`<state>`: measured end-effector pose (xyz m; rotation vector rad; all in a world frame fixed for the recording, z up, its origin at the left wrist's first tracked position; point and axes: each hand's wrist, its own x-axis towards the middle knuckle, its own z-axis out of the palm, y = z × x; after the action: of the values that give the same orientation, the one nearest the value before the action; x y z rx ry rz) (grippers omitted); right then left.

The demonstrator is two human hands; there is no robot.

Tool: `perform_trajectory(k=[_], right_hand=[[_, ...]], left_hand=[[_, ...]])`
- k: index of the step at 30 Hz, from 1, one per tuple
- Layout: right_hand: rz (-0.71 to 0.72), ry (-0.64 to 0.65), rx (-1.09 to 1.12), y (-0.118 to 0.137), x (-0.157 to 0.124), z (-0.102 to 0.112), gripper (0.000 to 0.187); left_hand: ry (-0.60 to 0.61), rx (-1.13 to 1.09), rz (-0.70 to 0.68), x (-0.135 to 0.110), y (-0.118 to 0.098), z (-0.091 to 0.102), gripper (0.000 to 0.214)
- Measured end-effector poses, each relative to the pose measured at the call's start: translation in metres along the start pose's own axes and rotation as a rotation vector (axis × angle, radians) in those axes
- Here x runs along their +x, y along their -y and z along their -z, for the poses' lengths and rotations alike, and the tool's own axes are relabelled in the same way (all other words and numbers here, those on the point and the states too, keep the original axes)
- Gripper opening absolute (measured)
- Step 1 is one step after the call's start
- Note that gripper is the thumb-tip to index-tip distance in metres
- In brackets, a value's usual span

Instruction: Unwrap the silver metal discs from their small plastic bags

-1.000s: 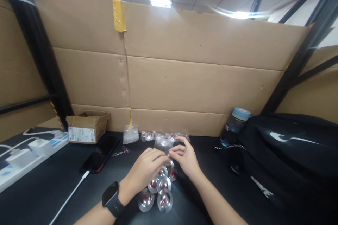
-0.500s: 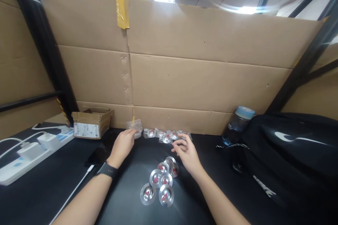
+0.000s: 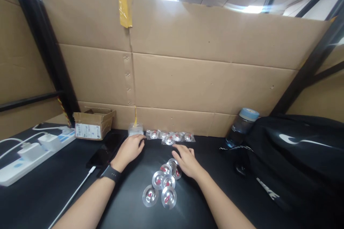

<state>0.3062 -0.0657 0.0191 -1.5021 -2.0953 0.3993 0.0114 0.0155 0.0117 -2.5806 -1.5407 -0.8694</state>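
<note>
In the head view, my left hand (image 3: 130,151) is by a stack of clear plastic bags (image 3: 135,129), palm down with fingers apart and holding nothing I can see. My right hand (image 3: 188,161) hovers open at the edge of a group of shiny round metal discs (image 3: 168,181) with red marks in their centres. Several of these discs overlap, and the hand partly covers the far right one. Behind both hands runs a row of similar discs in clear plastic wrappers (image 3: 170,138), against the cardboard wall.
At the left are an opened cardboard box (image 3: 88,131), a white power strip (image 3: 29,157) and a black phone (image 3: 103,152) with a white cable. A bottle with a blue lid (image 3: 240,128) and a black bag (image 3: 298,150) stand at the right. Cardboard (image 3: 172,82) closes off the back.
My left hand has drawn slightly down from the plastic bags, uncovering them. My right hand has moved down from the wrapped row toward the loose discs.
</note>
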Motion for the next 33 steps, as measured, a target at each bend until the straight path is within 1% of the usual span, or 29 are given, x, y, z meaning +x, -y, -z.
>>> perform_trajectory(k=[2,5,9,13,15,19,23,24,27,29,31,33], right_hand=[[-0.008,0.023,-0.046,-0.002,0.002,-0.002,0.041],[-0.004,0.019,-0.097,-0.003,0.004,-0.002,0.042],[0.002,-0.002,-0.14,-0.004,0.004,0.0,0.042],[-0.004,0.06,-0.154,-0.007,0.004,-0.001,0.045],[-0.016,0.066,-0.168,-0.006,0.004,-0.001,0.045],[-0.002,-0.012,-0.217,-0.003,0.005,0.005,0.039],[-0.03,-0.099,-0.316,-0.005,0.003,0.013,0.025],[-0.019,-0.109,-0.319,-0.007,0.003,0.014,0.025],[0.076,-0.088,-0.264,-0.014,0.002,0.014,0.038],[0.104,-0.061,-0.229,-0.019,0.002,0.011,0.041],[0.071,-0.057,-0.209,-0.022,0.004,0.008,0.037],[0.024,-0.086,-0.189,-0.025,0.006,0.005,0.032]], left_hand=[[0.001,-0.023,-0.059,-0.002,-0.015,0.005,0.031],[0.028,-0.079,-0.123,-0.005,-0.033,0.008,0.029],[0.067,-0.14,-0.163,-0.008,-0.044,0.004,0.027],[0.098,-0.191,-0.175,-0.01,-0.046,-0.002,0.028],[0.111,-0.202,-0.171,-0.011,-0.045,-0.004,0.028],[0.146,-0.212,-0.159,-0.012,-0.043,-0.007,0.028],[0.188,-0.219,-0.168,-0.012,-0.041,-0.01,0.027],[0.191,-0.221,-0.173,-0.013,-0.041,-0.01,0.027],[0.196,-0.229,-0.182,-0.012,-0.04,-0.011,0.026],[0.198,-0.234,-0.185,-0.012,-0.04,-0.01,0.025],[0.201,-0.243,-0.188,-0.011,-0.039,-0.009,0.025],[0.201,-0.251,-0.191,-0.01,-0.038,-0.009,0.026]])
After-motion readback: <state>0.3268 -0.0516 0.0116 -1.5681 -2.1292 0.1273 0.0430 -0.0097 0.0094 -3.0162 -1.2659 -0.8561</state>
